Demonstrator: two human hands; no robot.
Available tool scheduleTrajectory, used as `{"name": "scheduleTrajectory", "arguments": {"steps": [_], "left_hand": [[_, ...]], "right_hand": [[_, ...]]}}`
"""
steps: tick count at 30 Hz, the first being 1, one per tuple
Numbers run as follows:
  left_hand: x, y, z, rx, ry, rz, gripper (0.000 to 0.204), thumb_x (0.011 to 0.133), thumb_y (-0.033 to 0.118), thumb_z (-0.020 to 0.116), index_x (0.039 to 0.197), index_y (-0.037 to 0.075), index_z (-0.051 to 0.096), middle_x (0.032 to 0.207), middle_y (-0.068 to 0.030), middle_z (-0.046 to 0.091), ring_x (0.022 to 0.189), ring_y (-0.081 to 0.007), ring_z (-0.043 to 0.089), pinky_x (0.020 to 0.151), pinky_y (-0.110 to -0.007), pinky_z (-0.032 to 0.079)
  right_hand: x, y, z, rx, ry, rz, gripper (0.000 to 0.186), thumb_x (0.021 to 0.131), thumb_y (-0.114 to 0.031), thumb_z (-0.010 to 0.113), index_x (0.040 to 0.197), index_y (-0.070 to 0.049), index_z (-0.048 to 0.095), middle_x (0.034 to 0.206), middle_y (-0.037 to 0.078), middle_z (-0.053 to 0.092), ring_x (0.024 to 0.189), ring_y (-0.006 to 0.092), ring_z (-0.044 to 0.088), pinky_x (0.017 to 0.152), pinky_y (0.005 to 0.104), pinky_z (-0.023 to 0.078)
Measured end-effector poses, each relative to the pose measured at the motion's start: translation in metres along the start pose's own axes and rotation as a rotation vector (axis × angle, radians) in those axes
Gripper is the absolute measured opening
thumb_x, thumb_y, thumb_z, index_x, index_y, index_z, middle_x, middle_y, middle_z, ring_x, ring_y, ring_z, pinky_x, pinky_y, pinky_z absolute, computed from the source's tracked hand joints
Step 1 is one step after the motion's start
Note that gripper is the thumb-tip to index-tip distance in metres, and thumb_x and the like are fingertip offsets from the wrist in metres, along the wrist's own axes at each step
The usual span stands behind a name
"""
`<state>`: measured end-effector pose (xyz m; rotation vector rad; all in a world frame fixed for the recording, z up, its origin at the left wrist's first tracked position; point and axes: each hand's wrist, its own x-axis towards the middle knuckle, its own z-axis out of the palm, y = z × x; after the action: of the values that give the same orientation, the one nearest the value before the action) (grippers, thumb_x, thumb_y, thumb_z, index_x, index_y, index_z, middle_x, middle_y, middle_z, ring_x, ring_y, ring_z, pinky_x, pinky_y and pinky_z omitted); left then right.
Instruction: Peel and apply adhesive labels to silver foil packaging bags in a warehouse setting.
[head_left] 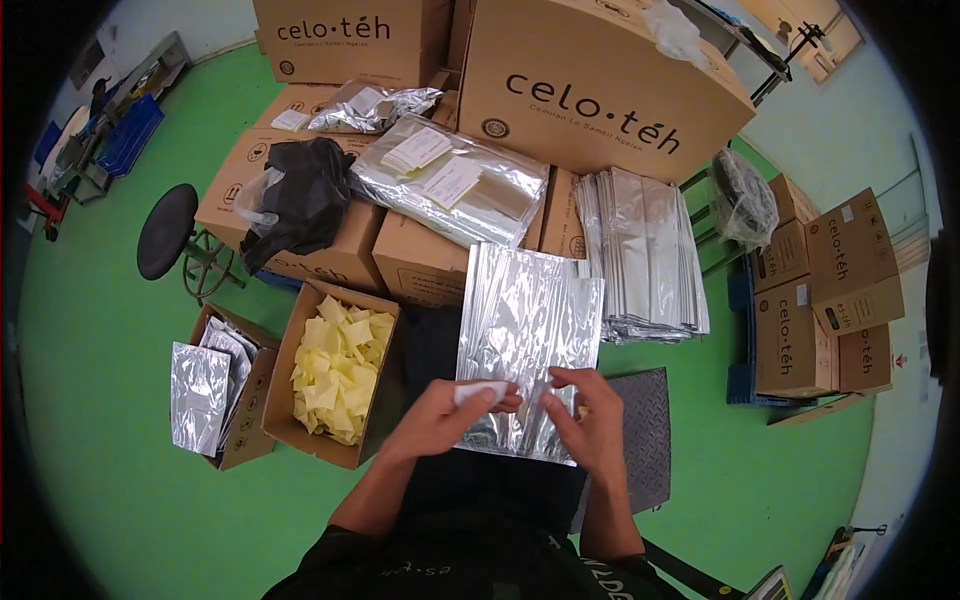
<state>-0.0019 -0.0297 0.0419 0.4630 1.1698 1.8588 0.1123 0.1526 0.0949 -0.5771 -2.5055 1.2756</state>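
A stack of flat silver foil pouches (530, 330) lies in front of me, reaching toward the boxes. Over its near left part, my left hand (447, 413) pinches a small white label (482, 391) between thumb and fingers. My right hand (588, 415) hovers at the pouches' near right side, its thumb and forefinger a little apart. A bit of pale yellow paper (583, 411) shows among its curled fingers, mostly hidden by the hand.
At left, an open carton (285, 415) holds yellow paper scraps (340, 370), beside another carton with silver pouches (200, 395). Ahead, large cartons carry a foil bundle (390, 195) with label stacks, a black bag (303, 195) and more pouches (645, 250). A metal platform (642, 430) lies right.
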Motion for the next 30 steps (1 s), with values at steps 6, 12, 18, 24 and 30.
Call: {"name": "scheduleTrajectory", "arguments": {"steps": [6,12,18,24,30], "left_hand": [[0.009,0.007,0.014,0.575,-0.115,0.060,0.031,0.102,0.026,0.054,0.105,0.001,0.070,0.080,-0.0100,0.070,0.067,-0.0117,0.059,0.062,-0.030,0.047],[0.008,0.016,0.021,0.691,-0.098,0.044,0.027,0.099,0.026,0.057,0.101,0.002,0.070,0.081,-0.0153,0.068,0.068,-0.0270,0.067,0.064,-0.035,0.050],[0.002,0.019,0.016,0.948,-0.116,0.152,0.023,0.096,0.024,0.060,0.098,0.003,0.069,0.080,-0.0197,0.066,0.076,-0.0403,0.064,0.066,-0.039,0.051],[0.005,0.034,0.005,0.689,-0.373,-0.034,0.024,0.096,0.026,0.062,0.098,0.003,0.070,0.079,-0.0206,0.066,0.074,-0.0409,0.064,0.065,-0.041,0.051],[-0.001,0.031,0.005,0.915,-0.354,0.103,0.025,0.096,0.026,0.061,0.091,0.003,0.068,0.076,-0.0202,0.064,0.071,-0.0411,0.063,0.062,-0.044,0.049]], "right_hand": [[-0.005,0.005,0.008,0.143,-0.079,-0.129,0.019,0.081,-0.005,0.075,0.099,0.000,0.071,0.092,0.013,0.068,0.083,0.0269,0.068,0.073,0.0345,0.053],[-0.007,0.006,0.007,0.087,-0.076,-0.138,0.016,0.080,-0.004,0.076,0.095,-0.001,0.071,0.090,0.012,0.069,0.080,0.0261,0.068,0.071,0.0336,0.053],[-0.006,0.008,0.000,0.190,-0.210,-0.194,0.013,0.080,-0.005,0.076,0.091,-0.001,0.070,0.086,0.012,0.068,0.079,0.0248,0.068,0.070,0.0332,0.053],[-0.008,0.010,0.000,0.181,-0.348,-0.171,0.012,0.081,-0.006,0.076,0.089,-0.001,0.069,0.085,0.012,0.068,0.076,0.0255,0.068,0.068,0.0335,0.053],[-0.011,0.009,0.010,0.232,-0.340,-0.160,0.010,0.074,-0.002,0.073,0.081,0.000,0.066,0.080,0.011,0.065,0.072,0.0202,0.065,0.064,0.0304,0.049]]}}
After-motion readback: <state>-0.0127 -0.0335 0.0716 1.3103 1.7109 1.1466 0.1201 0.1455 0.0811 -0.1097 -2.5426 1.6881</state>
